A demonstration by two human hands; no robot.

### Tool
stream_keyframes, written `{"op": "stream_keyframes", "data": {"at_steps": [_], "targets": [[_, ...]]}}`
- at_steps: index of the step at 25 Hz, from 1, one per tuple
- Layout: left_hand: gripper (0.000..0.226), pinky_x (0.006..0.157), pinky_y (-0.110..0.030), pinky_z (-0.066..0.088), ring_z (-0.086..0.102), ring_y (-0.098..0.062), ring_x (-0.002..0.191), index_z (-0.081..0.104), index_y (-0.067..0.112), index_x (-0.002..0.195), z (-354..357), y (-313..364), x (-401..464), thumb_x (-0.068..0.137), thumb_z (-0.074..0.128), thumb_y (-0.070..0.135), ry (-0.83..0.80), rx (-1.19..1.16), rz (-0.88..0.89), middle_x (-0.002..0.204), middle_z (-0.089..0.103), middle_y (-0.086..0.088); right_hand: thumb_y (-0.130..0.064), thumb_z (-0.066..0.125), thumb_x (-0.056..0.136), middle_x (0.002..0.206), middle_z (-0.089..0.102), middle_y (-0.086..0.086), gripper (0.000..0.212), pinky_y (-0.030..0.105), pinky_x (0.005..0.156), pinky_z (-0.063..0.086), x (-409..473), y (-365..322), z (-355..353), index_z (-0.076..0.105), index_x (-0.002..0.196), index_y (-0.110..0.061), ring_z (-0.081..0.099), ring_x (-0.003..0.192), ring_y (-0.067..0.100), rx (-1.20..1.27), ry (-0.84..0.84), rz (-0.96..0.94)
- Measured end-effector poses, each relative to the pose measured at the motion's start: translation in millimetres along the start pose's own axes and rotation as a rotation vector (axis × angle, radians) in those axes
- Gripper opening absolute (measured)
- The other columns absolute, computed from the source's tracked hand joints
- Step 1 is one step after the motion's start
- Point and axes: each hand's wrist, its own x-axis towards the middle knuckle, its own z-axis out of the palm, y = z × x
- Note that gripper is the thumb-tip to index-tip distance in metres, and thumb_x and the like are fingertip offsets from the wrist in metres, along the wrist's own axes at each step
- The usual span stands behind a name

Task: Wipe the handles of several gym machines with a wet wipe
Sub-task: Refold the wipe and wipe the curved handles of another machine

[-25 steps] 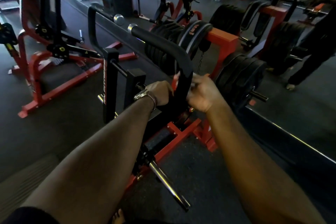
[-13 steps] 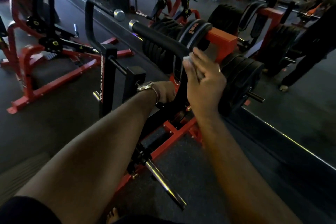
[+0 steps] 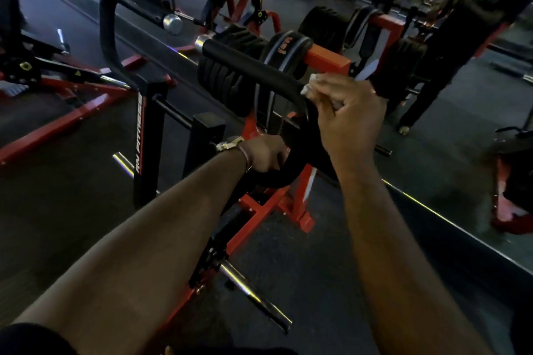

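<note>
At the bend of the black padded handle [image 3: 253, 72], a white wet wipe [image 3: 313, 84] is pressed by the curled fingers of the right hand [image 3: 350, 118]; lower down, the same handle is gripped by the left hand [image 3: 266, 153], fingers wrapped around

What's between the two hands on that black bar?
Just the bare bend of the black handle, head view: left hand grips below, right hand presses the wipe above.
</note>
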Motion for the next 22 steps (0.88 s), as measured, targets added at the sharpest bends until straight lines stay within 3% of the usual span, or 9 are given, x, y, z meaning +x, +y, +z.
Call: {"op": "stream_keyframes", "data": {"at_steps": [2,3,5,7,10,13,17,20,22], "targets": [[0.011,0.071,-0.028,0.048,0.066,-0.022,0.085,0.072,0.003,0.09,1.9,-6.2,-7.3,0.08,0.068,0.003,0.116,-0.106,0.04,0.093,0.072,-0.01,-0.019,0.074,0.089,0.102,0.071,0.001,0.015,0.008,0.079,0.047,-9.1,-7.7,-3.0,0.076,0.1,-0.009,0.062,0.09,-0.003,0.054,-0.03,0.086],[0.004,0.067,-0.025,0.044,0.063,-0.016,0.079,0.07,0.007,0.083,2.6,-8.6,-10.1,0.08,0.071,0.005,0.166,-0.157,0.05,0.087,0.069,-0.005,-0.018,0.073,0.09,0.1,0.067,0.003,0.015,0.006,0.076,0.045,-26.6,-11.7,-5.2,0.076,0.1,-0.007,0.059,0.088,-0.002,0.009,-0.032,0.093],[0.018,0.061,-0.019,0.038,0.055,-0.005,0.067,0.062,0.021,0.072,5.4,-11.3,-16.1,0.08,0.073,0.01,0.228,-0.255,0.061,0.075,0.062,0.007,-0.015,0.073,0.091,0.101,0.063,0.007,0.014,0.011,0.076,0.046,-57.5,-19.5,-6.8,0.076,0.099,-0.005,0.059,0.089,0.007,-0.07,-0.011,0.034],[0.02,0.06,-0.016,0.037,0.053,0.002,0.063,0.06,0.027,0.071,8.2,-12.1,-18.7,0.081,0.073,0.016,0.293,-0.281,0.067,0.07,0.058,0.015,-0.016,0.074,0.09,0.101,0.064,0.008,0.012,0.02,0.076,0.051,-50.8,-22.6,2.2,0.077,0.097,-0.007,0.062,0.09,0.015,-0.103,-0.008,-0.009],[0.004,0.061,-0.01,0.041,0.058,0.006,0.065,0.071,0.02,0.081,11.7,-13.5,-21.4,0.085,0.072,0.019,0.443,-0.44,0.064,0.072,0.063,0.016,-0.01,0.073,0.088,0.105,0.068,0.007,0.015,0.009,0.085,0.047,-10.3,-36.0,23.8,0.075,0.102,-0.006,0.064,0.096,0.009,-0.107,-0.034,-0.002],[0.006,0.062,-0.008,0.044,0.063,0.004,0.065,0.074,0.016,0.083,14.0,-16.3,-26.0,0.089,0.073,0.018,0.595,-0.664,0.038,0.072,0.069,0.012,-0.009,0.073,0.088,0.109,0.072,0.008,0.02,0.009,0.091,0.047,-18.9,-42.2,22.9,0.072,0.107,-0.004,0.067,0.101,0.009,-0.103,-0.003,0.037],[0.017,0.065,-0.026,0.052,0.065,-0.012,0.065,0.073,0.009,0.081,10.1,-19.5,-27.7,0.094,0.068,0.018,0.648,-1.054,-0.014,0.07,0.072,0.002,-0.011,0.077,0.087,0.106,0.074,0.01,0.017,0.017,0.089,0.054,-43.9,-39.1,4.6,0.075,0.1,-0.001,0.071,0.101,0.012,-0.102,0.078,0.071],[0.043,0.06,-0.029,0.046,0.06,-0.021,0.064,0.072,0.006,0.098,-9.4,-14.2,-31.5,0.105,0.046,0.04,0.692,-1.596,0.002,0.078,0.072,-0.011,-0.015,0.075,0.088,0.106,0.075,0.006,0.016,0.019,0.088,0.055,-13.1,-40.7,14.7,0.076,0.1,-0.005,0.07,0.101,0.009,-0.123,-0.002,0.058],[0.06,0.059,-0.026,0.045,0.061,-0.017,0.067,0.069,0.007,0.114,-26.8,-7.9,-31.2,0.103,0.036,0.056,0.693,-1.769,0.096,0.092,0.072,-0.014,-0.015,0.074,0.088,0.105,0.075,0.004,0.015,0.018,0.089,0.054,-4.3,-43.8,18.4,0.076,0.1,-0.007,0.07,0.101,0.008,-0.134,-0.033,0.044]]}}
